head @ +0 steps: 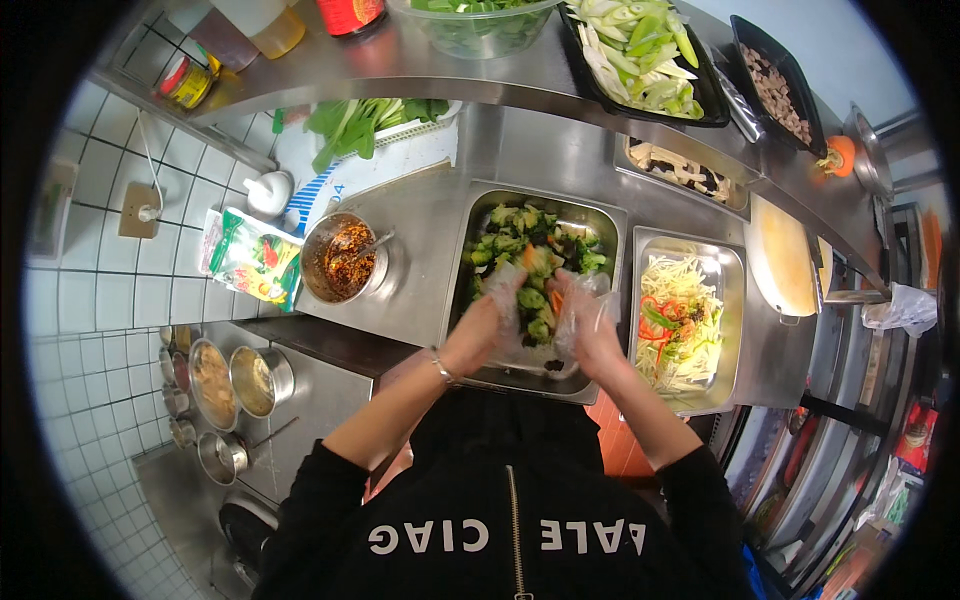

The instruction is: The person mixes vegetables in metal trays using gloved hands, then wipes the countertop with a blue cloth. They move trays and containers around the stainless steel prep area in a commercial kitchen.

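A deep rectangular stainless steel pan (pixel 480 196) stands on the counter before me with broccoli florets (pixel 510 217), orange carrot slices and dark pieces that look like wood ear. Both hands wear thin clear plastic gloves and reach into the pan from its near side. With palms turned inward, my left hand (pixel 499 307) and my right hand (pixel 589 315) cup a clump of the vegetables between them. Motion blurs this clump and the gloves; the fingertips are partly hidden. To the right is a second steel pan (pixel 735 330) of pale shreds (pixel 675 289) topped with red pepper strips.
At left stand a steel pot (pixel 307 274) of chilli sauce with a spoon and a seasoning bag (pixel 255 259). An overhead shelf (pixel 480 79) bears a black tray of sliced scallions (pixel 637 52). A cutting board (pixel 780 255) with a knife lies right. Metal bowls (pixel 262 379) stand lower left.
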Demonstrator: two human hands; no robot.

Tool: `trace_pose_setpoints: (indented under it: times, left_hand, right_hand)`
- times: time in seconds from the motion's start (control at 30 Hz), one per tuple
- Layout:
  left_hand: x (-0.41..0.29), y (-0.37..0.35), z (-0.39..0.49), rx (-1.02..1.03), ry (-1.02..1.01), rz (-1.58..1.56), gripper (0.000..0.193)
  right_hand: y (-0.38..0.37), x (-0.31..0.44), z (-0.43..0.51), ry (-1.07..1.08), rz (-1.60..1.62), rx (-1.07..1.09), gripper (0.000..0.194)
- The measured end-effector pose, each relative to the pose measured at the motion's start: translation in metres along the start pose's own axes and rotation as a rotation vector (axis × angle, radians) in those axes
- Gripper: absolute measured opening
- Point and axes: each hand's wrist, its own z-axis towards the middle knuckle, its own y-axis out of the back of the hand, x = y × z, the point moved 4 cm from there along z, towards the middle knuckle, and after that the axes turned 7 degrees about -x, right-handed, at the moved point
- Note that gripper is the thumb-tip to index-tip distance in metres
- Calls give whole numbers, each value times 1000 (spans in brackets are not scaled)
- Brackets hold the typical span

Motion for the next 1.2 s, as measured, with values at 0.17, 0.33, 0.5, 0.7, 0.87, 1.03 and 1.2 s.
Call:
trace_pose_setpoints:
  times: [0.17, 0.33, 0.5, 0.7, 0.87, 1.03, 1.2]
  left_hand:
    - [0, 47, 21, -253, 40, -16, 46]
    - [21, 33, 77, -262, 146, -88, 49]
    - [-27, 5, 34, -40, 172, 24, 52]
    - [-12, 31, -13, 42, -157, 327, 46]
    - [59, -8, 10, -114, 40, -37, 47]
    - [-21, -2, 11, -121, 36, -71, 43]
    - [-22, 46, 67, -249, 84, 123, 54]
  right_hand:
    - [29, 25, 20, -199, 133, -181, 45]
    - [9, -37, 89, -409, 218, -77, 48]
    - [0, 20, 44, -83, -187, 198, 50]
    - [30, 27, -5, -299, -233, 81, 62]
    - [2, -58, 8, -498, 156, -140, 44]
    - [-3, 8, 12, 132, -384, 267, 42]
    - [9, 63, 55, -52, -215, 60, 52]
